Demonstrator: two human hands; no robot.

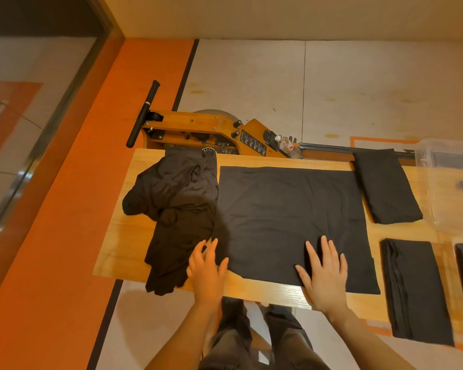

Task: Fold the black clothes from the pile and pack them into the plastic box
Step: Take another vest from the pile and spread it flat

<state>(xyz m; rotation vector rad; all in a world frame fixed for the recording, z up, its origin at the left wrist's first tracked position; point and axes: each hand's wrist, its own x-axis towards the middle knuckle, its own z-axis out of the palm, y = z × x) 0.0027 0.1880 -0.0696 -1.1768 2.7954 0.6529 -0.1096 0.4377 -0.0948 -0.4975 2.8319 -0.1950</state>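
Black garment (292,222) is spread flat mid-worktop (134,236), already squared into a wide rectangle, near edge along the worktop's front.

Risks I see from here:
- Thin fabric on smooth wood. Uneven pull on the next fold would likely skew the rectangle or drag wrinkles in.
- Its left edge touches the unfolded pile (177,209). Lifting that side could snag pile cloth and pull it along.
- Pile's lower end hangs over the front edge; a bump could tip it to the floor.

Hands: both released, fingers straight, gripping nothing. Right hand (324,273) lies flat on the garment's near edge, right of centre. Left hand (207,268) sits at the near left corner, fingertips over the seam between garment and pile; I can't tell if it's pressing down.

Outward: 2 folded black pieces (388,188) (414,292) right of the garment, apart from it. Clear plastic box (433,188) at the far right edge. Rowing machine behind the worktop.
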